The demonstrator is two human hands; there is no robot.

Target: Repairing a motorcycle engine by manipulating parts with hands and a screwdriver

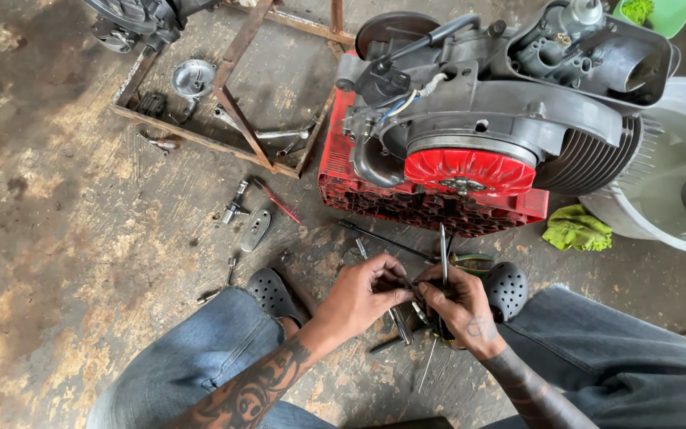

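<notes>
Between the knees of the squatting person, over a stained concrete floor [65, 238], the left hand [363, 292] and right hand [462, 306] meet fingertip to fingertip. The right fingers [438, 287] are closed around a thin metal tool [443, 253] whose shaft rises straight up from them; the left fingers [395, 274] are curled and pinch something small against the tool's lower end, too small to identify. Just below the fingertips lie several loose metal rods and bits [398, 326]. Beyond the fingertips stands a scooter engine [502, 103] with a red fan [470, 168], resting on a red crate [430, 208]; a green rag [577, 229] lies beside it. The step in hand appears to be fitting or adjusting a small part on the tool. The next move would call for a steady pinch by both hands, since a dropped piece could be lost among the scattered parts.
</notes>
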